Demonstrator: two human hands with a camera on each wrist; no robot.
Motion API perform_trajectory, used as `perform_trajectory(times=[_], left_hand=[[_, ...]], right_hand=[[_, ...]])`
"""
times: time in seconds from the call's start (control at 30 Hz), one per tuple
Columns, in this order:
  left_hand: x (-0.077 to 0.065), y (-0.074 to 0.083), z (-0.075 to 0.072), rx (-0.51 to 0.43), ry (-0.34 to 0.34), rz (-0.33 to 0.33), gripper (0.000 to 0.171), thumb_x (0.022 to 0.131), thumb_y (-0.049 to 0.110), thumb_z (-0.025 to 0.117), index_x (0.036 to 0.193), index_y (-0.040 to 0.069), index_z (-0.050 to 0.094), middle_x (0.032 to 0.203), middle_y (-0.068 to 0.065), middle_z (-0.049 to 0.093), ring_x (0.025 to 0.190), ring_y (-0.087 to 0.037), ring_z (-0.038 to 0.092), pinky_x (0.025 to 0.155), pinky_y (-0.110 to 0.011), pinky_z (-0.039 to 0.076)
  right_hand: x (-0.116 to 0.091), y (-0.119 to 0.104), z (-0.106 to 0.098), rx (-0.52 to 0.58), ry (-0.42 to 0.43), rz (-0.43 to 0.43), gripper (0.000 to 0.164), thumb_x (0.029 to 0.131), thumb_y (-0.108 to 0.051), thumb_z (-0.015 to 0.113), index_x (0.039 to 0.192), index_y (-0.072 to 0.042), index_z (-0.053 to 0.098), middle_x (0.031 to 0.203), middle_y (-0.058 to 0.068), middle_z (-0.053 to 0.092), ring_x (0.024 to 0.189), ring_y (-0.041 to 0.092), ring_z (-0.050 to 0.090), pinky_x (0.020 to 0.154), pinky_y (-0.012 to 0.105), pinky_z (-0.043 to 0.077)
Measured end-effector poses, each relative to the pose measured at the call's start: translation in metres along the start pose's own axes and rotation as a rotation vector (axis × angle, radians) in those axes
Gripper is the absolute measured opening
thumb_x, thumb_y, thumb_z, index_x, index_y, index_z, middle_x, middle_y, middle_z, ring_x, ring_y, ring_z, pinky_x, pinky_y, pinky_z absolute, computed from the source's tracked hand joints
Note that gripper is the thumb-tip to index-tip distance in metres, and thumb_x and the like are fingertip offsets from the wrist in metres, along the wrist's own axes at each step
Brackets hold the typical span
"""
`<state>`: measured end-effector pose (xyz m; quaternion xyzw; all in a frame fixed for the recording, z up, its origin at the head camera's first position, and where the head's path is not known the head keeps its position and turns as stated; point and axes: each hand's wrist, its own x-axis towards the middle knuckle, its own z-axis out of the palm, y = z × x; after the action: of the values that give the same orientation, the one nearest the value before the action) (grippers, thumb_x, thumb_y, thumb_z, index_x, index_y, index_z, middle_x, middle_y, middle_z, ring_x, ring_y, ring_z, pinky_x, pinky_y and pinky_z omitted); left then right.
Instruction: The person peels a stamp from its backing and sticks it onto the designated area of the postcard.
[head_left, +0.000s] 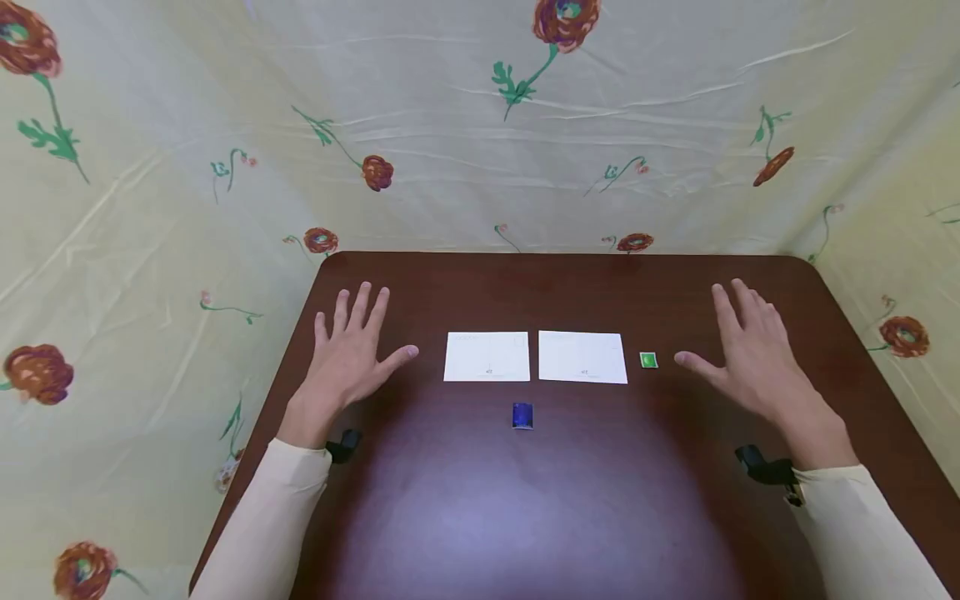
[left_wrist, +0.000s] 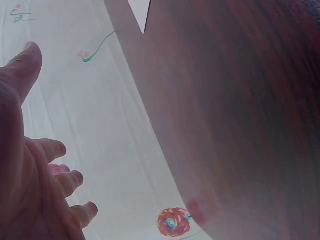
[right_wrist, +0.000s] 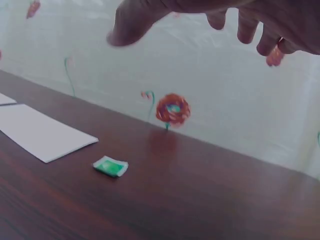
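Observation:
My left hand [head_left: 347, 360] is held over the left side of the table with fingers spread and straight, holding nothing. On the other side, my right hand [head_left: 759, 360] hovers with its thumb stretched toward a small green-and-white square packet [head_left: 648, 360]. Two white cards with faint print lie side by side between the hands: a left card [head_left: 487, 357] and a right card [head_left: 582, 357]. In front of them sits a small dark blue packet [head_left: 522, 416]. The right wrist view shows the green packet [right_wrist: 110, 166] lying flat, beneath the fingers and apart from them.
The dark brown table [head_left: 480, 517] has rounded far corners and a glossy patch of light near its front. Pale cloth [head_left: 450, 92] printed with red flowers hangs behind it and on both sides. Each wrist wears a black camera, as on the right wrist camera [head_left: 765, 467].

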<state>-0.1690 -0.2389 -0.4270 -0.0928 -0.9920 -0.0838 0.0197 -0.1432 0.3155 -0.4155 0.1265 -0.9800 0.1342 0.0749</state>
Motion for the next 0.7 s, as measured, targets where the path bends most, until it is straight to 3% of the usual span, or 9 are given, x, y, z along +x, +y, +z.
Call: perform_trajectory(times=[0.33, 0.7], left_hand=[[-0.001, 0.006, -0.008, -0.001, 0.036, 0.049, 0.106, 0.081, 0.083, 0.051, 0.162, 0.034, 0.002, 0.170, -0.004, -0.004, 0.156, -0.036, -0.006, 0.117, -0.070, 0.003], [0.005, 0.016, -0.014, 0.005, 0.072, 0.135, 0.112, 0.072, 0.072, 0.074, 0.161, 0.030, 0.020, 0.168, -0.010, 0.016, 0.155, -0.036, 0.010, 0.117, -0.069, 0.011]], right_hand=[[-0.001, -0.024, -0.017, 0.015, -0.045, -0.046, 0.131, 0.073, -0.047, 0.087, 0.158, 0.005, 0.002, 0.162, 0.033, 0.009, 0.148, 0.052, 0.014, 0.119, 0.064, 0.010], [-0.001, -0.054, -0.028, 0.053, -0.099, -0.109, 0.121, 0.075, -0.045, 0.087, 0.158, 0.005, 0.014, 0.162, 0.029, 0.020, 0.149, 0.046, 0.022, 0.114, 0.063, 0.025]])
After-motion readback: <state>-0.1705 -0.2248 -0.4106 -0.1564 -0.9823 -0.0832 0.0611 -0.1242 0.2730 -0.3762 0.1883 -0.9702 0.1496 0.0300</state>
